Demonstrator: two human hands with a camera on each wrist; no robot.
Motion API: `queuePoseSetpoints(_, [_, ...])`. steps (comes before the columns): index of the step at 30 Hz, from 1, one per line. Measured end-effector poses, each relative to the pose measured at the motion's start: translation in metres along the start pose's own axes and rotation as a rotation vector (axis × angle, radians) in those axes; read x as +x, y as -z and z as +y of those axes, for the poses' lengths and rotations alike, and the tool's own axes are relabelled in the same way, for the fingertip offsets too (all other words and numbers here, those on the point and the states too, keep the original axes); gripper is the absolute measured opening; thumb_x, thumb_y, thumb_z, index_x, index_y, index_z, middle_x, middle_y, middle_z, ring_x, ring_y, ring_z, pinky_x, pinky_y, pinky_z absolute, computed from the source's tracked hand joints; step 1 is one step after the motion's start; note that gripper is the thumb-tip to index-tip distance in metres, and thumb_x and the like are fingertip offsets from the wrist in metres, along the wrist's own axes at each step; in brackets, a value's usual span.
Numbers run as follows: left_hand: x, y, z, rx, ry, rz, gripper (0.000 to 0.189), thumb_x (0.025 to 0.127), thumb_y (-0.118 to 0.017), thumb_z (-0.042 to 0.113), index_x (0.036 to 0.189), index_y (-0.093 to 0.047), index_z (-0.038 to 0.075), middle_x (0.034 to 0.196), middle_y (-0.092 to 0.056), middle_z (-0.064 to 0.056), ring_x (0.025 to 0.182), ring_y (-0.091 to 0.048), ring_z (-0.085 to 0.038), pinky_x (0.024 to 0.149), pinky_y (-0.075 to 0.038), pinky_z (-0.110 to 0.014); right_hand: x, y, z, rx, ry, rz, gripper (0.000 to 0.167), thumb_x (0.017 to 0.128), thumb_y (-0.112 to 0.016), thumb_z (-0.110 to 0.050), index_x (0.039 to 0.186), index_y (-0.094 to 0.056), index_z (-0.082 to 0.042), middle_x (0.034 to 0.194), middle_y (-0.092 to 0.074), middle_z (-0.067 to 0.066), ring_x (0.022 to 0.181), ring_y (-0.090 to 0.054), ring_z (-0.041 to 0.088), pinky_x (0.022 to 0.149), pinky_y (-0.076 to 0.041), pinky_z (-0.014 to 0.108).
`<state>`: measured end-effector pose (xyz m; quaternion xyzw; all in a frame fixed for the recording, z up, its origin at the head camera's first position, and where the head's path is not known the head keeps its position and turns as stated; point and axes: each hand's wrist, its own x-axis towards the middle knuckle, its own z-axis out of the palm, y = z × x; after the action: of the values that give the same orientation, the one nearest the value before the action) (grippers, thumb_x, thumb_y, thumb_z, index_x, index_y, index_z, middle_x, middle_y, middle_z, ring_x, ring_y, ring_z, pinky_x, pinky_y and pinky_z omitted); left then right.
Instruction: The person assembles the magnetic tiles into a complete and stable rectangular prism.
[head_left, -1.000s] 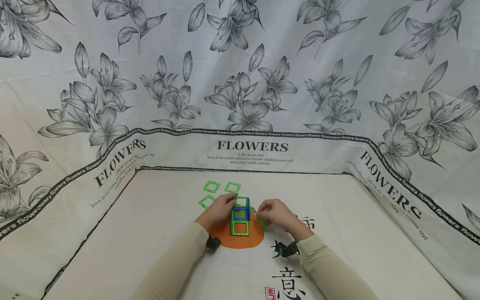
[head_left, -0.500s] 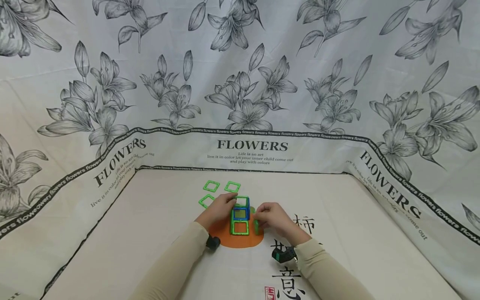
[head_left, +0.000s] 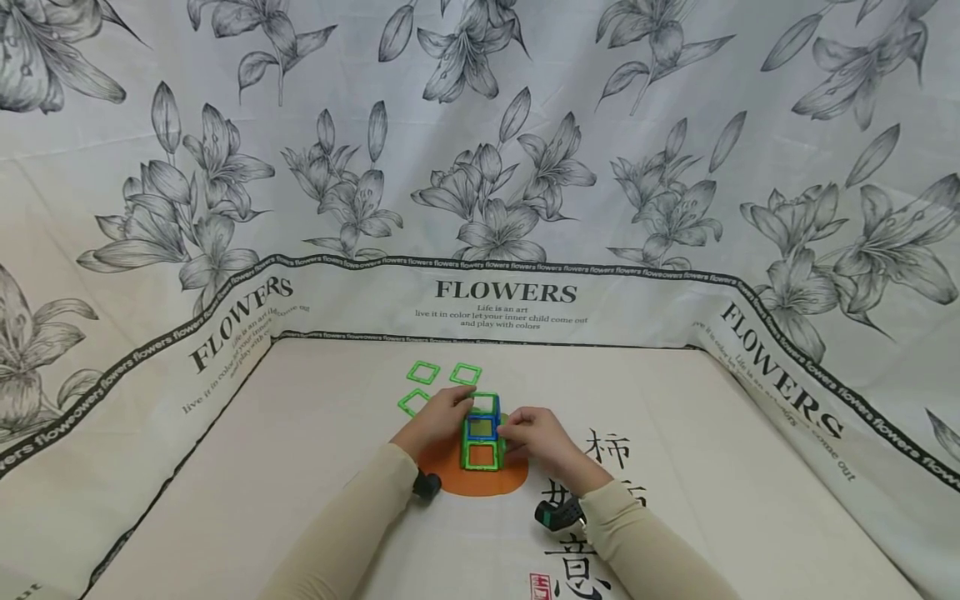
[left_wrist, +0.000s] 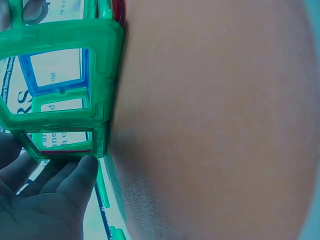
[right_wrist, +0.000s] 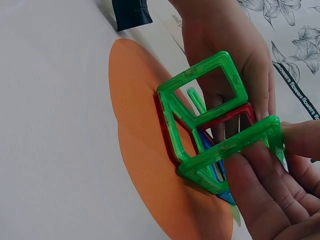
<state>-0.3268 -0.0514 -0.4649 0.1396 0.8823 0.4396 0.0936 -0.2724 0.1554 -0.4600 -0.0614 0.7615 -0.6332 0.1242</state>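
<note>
A small upright build of square magnetic tiles, with green and blue frames point(head_left: 482, 438), stands on an orange printed shape point(head_left: 476, 486). A red frame point(right_wrist: 167, 130) also shows in it in the right wrist view. My left hand point(head_left: 435, 419) grips the build from its left and rear side, with the fingers partly hidden behind the frames. On the right side, my right hand point(head_left: 543, 437) pinches a green square tile point(right_wrist: 227, 146) between thumb and fingers. That tile's edge meets the build's lower right edge, and it leans outward in the right wrist view.
Several loose green square tiles lie at the back left, among them a back one point(head_left: 412, 372) and a nearer one point(head_left: 405, 402). Black calligraphy point(head_left: 577, 557) is printed on the cloth at the right. A flower-patterned curtain point(head_left: 502, 200) rises around the table's back and sides.
My right hand has moved left, bringing the green tile from beside the build up to its right side. My left hand and the build have stayed in place.
</note>
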Motion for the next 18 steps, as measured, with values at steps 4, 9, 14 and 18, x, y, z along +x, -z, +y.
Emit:
queuePoseSetpoints(4, [0.0019, 0.0007, -0.0007, 0.001, -0.001, -0.004, 0.046, 0.103, -0.043, 0.031, 0.146, -0.044, 0.016, 0.148, -0.048, -0.004, 0.137, -0.043, -0.023, 0.115, -0.034, -0.048, 0.0004, -0.0019, 0.0, -0.008, 0.009, 0.011, 0.014, 0.09, -0.065, -0.013, 0.091, -0.062, 0.001, 0.089, -0.069, 0.016, 0.073, -0.069, 0.02, 0.07, -0.06, 0.04])
queuePoseSetpoints(9, [0.0028, 0.0012, -0.0007, 0.001, -0.005, -0.001, 0.046, 0.103, -0.043, 0.031, 0.146, -0.044, 0.016, 0.148, -0.048, -0.004, 0.139, -0.042, -0.024, 0.115, -0.033, -0.049, 0.0, -0.0031, -0.0007, -0.028, 0.031, 0.01, 0.018, 0.09, -0.066, -0.014, 0.093, -0.062, 0.003, 0.089, -0.069, 0.016, 0.073, -0.069, 0.02, 0.07, -0.06, 0.041])
queuePoseSetpoints(14, [0.0015, 0.0005, -0.0005, 0.012, -0.014, 0.003, 0.045, 0.103, -0.043, 0.028, 0.146, -0.045, 0.014, 0.147, -0.049, -0.005, 0.137, -0.044, -0.024, 0.114, -0.034, -0.049, -0.0028, -0.0056, -0.004, -0.041, 0.035, 0.0, 0.019, 0.091, -0.066, -0.013, 0.095, -0.061, 0.005, 0.089, -0.07, 0.017, 0.073, -0.069, 0.02, 0.072, -0.06, 0.043])
queuePoseSetpoints(18, [0.0004, 0.0, -0.0005, 0.016, -0.014, 0.003, 0.045, 0.103, -0.043, 0.029, 0.146, -0.045, 0.014, 0.146, -0.05, -0.005, 0.136, -0.045, -0.024, 0.114, -0.034, -0.049, -0.0048, -0.0072, -0.006, -0.053, 0.043, -0.004, 0.019, 0.092, -0.064, -0.013, 0.096, -0.06, 0.005, 0.092, -0.07, 0.02, 0.074, -0.068, 0.021, 0.073, -0.06, 0.045])
